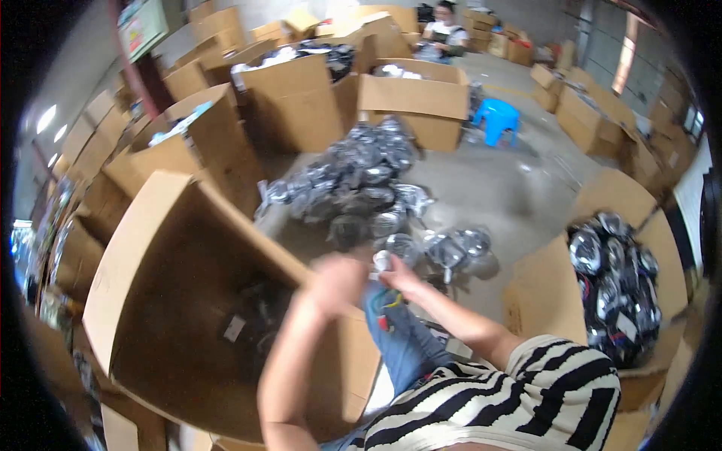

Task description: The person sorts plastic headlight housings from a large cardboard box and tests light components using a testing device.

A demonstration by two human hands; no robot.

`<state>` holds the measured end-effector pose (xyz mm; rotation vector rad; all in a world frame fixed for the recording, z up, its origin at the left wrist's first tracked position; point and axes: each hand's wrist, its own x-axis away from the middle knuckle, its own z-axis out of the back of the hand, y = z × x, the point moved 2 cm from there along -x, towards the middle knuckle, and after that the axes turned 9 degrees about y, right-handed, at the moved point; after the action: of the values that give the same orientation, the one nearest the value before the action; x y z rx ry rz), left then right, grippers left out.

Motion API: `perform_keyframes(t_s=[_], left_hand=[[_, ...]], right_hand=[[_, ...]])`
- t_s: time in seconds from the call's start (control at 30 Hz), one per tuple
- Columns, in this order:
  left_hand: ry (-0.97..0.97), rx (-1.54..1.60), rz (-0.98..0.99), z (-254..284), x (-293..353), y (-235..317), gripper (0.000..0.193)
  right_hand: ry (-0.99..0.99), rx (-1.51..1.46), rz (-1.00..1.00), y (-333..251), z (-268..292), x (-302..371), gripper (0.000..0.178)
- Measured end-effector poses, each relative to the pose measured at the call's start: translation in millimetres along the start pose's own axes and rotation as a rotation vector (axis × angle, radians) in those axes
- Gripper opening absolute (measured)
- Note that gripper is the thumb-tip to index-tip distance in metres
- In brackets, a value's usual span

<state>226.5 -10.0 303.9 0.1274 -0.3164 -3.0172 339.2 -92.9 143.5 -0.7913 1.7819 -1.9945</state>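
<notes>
My right hand (404, 279) pinches a small white rounded piece (382, 261) in front of my legs. My left hand (342, 282) is raised close beside it, over the rim of a large open cardboard box (162, 248); motion smears its fingers. Yellow and green wires (392, 301) with a red bit hang below the white piece, against my blue trousers. Inside the large box, dark items (263, 319) and a white label are dim in the shade.
Dark round items in clear plastic (368, 177) are heaped on the floor ahead. Another open carton (545, 289) at the right holds black and silver items (613, 282). A blue stool (498, 120) stands beyond, near more cartons. Someone (444, 34) is at the back.
</notes>
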Motion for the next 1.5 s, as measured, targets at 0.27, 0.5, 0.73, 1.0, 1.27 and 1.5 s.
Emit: perform_keyframes(t_s=[0.27,0.5,0.73,1.0,1.27,1.5], left_hand=[[0.913,0.304,0.110,145.6,-60.5,-11.5,0.033],[0.627,0.681,0.161,17.8,8.8,10.8,0.021],[0.322,0.969,0.454,-91.1,59.7,22.8,0.021],[0.463,1.129,0.523,-126.9,85.6,30.4,0.020],[0.421,1.289,0.663,-158.7,103.1,44.0,0.023],[0.589,1.095,0.557,-157.8,95.6,60.5,0.027]], right_hand=[[-0.077,0.130,0.124,16.3,17.8,28.8,0.040],[-0.201,0.357,0.199,-3.7,11.3,69.4,0.043],[-0.302,0.258,0.174,-15.4,14.4,82.9,0.043],[-0.218,0.347,0.227,-20.8,11.2,82.3,0.039],[-0.238,0.310,0.205,-16.3,-3.3,85.0,0.037],[-0.232,0.136,0.107,-29.6,-13.0,100.9,0.026]])
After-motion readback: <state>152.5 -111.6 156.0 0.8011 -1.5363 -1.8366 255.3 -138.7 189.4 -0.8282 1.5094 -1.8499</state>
